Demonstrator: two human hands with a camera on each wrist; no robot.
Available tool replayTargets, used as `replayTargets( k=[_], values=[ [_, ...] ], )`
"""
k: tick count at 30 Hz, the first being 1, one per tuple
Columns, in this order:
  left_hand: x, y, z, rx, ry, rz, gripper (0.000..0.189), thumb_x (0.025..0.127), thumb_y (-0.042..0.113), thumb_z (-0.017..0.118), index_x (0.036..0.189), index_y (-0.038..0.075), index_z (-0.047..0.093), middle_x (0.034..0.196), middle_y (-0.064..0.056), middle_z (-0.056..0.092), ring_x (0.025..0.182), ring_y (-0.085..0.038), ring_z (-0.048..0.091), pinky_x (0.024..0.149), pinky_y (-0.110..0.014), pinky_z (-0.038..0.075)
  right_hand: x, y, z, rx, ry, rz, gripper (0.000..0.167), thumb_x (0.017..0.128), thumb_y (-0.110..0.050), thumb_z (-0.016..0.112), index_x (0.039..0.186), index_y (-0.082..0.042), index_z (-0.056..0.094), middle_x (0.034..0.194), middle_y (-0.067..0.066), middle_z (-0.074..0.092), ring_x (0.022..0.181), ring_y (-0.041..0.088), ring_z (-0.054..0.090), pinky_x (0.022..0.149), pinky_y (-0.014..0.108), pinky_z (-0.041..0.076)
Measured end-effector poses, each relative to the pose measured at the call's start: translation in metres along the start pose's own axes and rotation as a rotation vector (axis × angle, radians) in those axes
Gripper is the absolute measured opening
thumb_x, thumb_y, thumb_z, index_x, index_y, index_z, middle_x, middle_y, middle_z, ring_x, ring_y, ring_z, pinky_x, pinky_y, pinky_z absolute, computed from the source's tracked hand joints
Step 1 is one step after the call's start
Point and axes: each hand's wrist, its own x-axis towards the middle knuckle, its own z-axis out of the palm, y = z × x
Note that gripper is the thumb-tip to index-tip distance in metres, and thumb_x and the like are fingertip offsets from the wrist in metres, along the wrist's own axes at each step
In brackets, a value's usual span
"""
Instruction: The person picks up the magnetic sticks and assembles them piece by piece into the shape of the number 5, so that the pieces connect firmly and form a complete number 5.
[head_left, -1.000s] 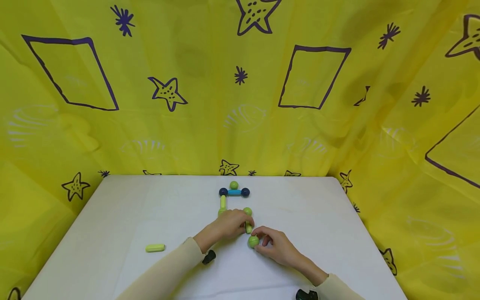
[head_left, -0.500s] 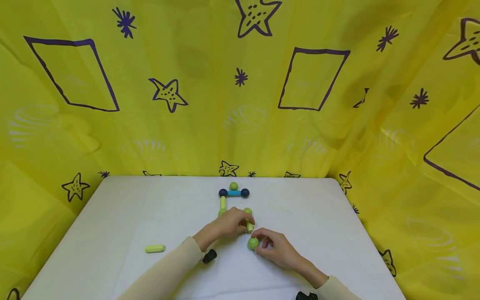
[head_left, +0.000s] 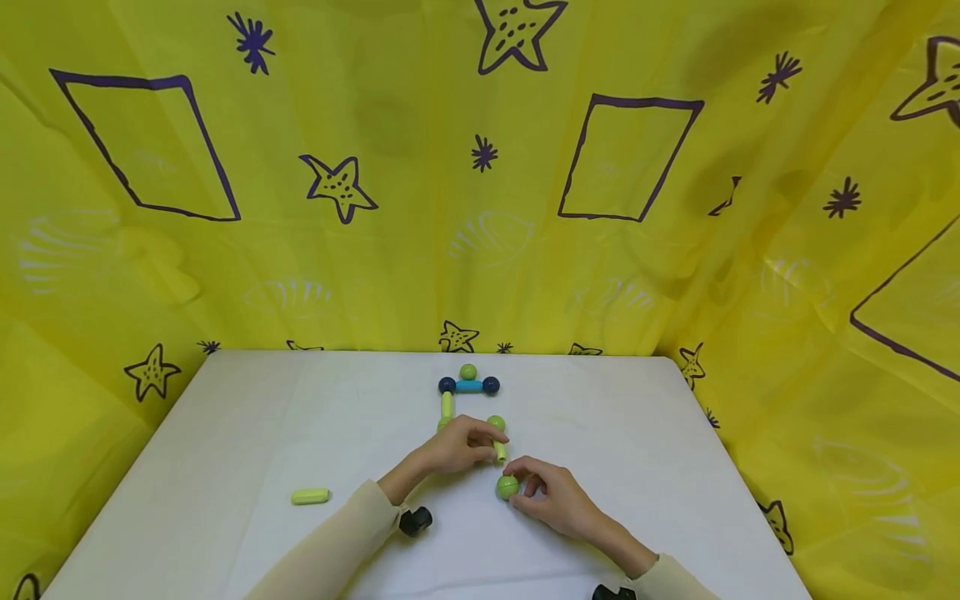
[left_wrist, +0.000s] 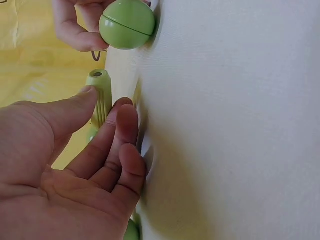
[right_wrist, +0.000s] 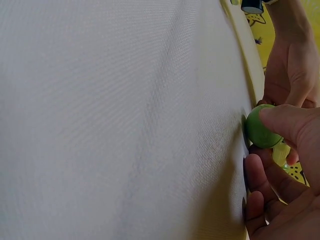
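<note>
My left hand [head_left: 459, 444] pinches a light green magnetic rod [left_wrist: 102, 95] between thumb and fingers. One end of the rod, with a small metal disc, points towards my right hand. At its far end sits a green ball [head_left: 496, 423]. My right hand [head_left: 555, 497] holds another green ball [right_wrist: 261, 131] by thumb and fingers, low on the table, with a small gap between it and the rod. Behind my left hand, a yellow-green rod [head_left: 447, 405] runs from a navy ball [head_left: 447, 385] to a green ball [head_left: 443, 423] partly hidden by that hand.
A blue rod [head_left: 469, 386] links the navy ball to a second navy ball [head_left: 491, 385], with a green ball [head_left: 468, 372] behind it. One loose light green rod [head_left: 310, 497] lies at the left of the white table [head_left: 195, 467]. A yellow patterned curtain [head_left: 420, 275] surrounds the table.
My left hand has shifted slightly on its rod, and more of the rod's near end shows past the fingers. My right hand and its ball have stayed nearly still.
</note>
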Motion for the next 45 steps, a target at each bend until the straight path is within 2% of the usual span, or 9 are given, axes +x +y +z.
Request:
replayTargets(
  k=[6, 14, 24, 29, 36, 40, 45],
  values=[
    [0.000, -0.003, 0.003, -0.064, 0.014, -0.035, 0.021, 0.096, 0.001, 0.069, 0.116, 0.000, 0.075, 0.094, -0.010, 0.076, 0.076, -0.011, 0.060, 0.066, -0.021, 0.047, 0.000, 0.000, 0.002, -0.004, 0.022, -0.005, 0.033, 0.089, -0.010, 0.079, 0.120, -0.017, 0.069, 0.108, -0.003, 0.072, 0.076, 0.004, 0.060, 0.069, 0.025, 0.051],
    [0.001, -0.001, 0.000, -0.049, 0.006, -0.065, 0.019, 0.094, -0.001, 0.069, 0.112, 0.001, 0.076, 0.087, -0.008, 0.074, 0.072, -0.008, 0.060, 0.066, -0.022, 0.049, 0.003, -0.001, 0.007, -0.018, 0.068, -0.057, 0.032, 0.089, -0.008, 0.079, 0.119, -0.012, 0.069, 0.109, 0.000, 0.073, 0.071, 0.002, 0.058, 0.064, 0.024, 0.050],
    [0.000, 0.000, -0.004, -0.025, -0.019, -0.079, 0.018, 0.094, 0.000, 0.070, 0.111, 0.002, 0.077, 0.089, -0.006, 0.074, 0.072, -0.008, 0.055, 0.066, -0.023, 0.046, 0.008, -0.006, 0.012, -0.035, 0.111, -0.028, 0.031, 0.090, -0.010, 0.079, 0.119, -0.015, 0.070, 0.108, 0.000, 0.073, 0.063, 0.002, 0.054, 0.056, 0.021, 0.045],
    [0.000, 0.001, -0.004, 0.001, -0.008, -0.079, 0.018, 0.094, 0.000, 0.070, 0.110, 0.003, 0.078, 0.088, -0.004, 0.073, 0.073, -0.009, 0.054, 0.066, -0.023, 0.045, 0.009, -0.005, 0.015, -0.048, 0.124, 0.009, 0.033, 0.089, -0.009, 0.080, 0.119, -0.018, 0.070, 0.097, -0.002, 0.070, 0.060, 0.002, 0.052, 0.054, 0.021, 0.043],
    [0.001, 0.001, -0.002, 0.007, -0.005, -0.077, 0.018, 0.094, -0.001, 0.070, 0.110, 0.004, 0.078, 0.091, -0.004, 0.073, 0.074, -0.010, 0.054, 0.067, -0.023, 0.045, 0.010, -0.005, 0.016, -0.053, 0.129, 0.050, 0.033, 0.089, -0.008, 0.079, 0.119, -0.018, 0.069, 0.109, 0.001, 0.071, 0.061, 0.003, 0.051, 0.054, 0.022, 0.043],
    [0.001, 0.001, -0.002, 0.013, -0.001, -0.079, 0.018, 0.095, 0.000, 0.070, 0.110, 0.004, 0.078, 0.090, -0.004, 0.073, 0.073, -0.009, 0.052, 0.066, -0.022, 0.044, 0.009, -0.005, 0.015, -0.052, 0.126, 0.053, 0.034, 0.089, -0.008, 0.079, 0.120, -0.018, 0.069, 0.102, -0.001, 0.070, 0.060, 0.003, 0.051, 0.053, 0.022, 0.042],
    [0.001, -0.001, 0.000, 0.015, 0.001, -0.080, 0.017, 0.095, 0.002, 0.070, 0.109, 0.006, 0.078, 0.092, -0.002, 0.073, 0.075, -0.009, 0.055, 0.068, -0.023, 0.046, 0.008, -0.003, 0.015, -0.045, 0.128, 0.045, 0.034, 0.089, -0.007, 0.079, 0.120, -0.018, 0.069, 0.108, 0.001, 0.071, 0.060, 0.002, 0.051, 0.053, 0.021, 0.042]
  ],
)
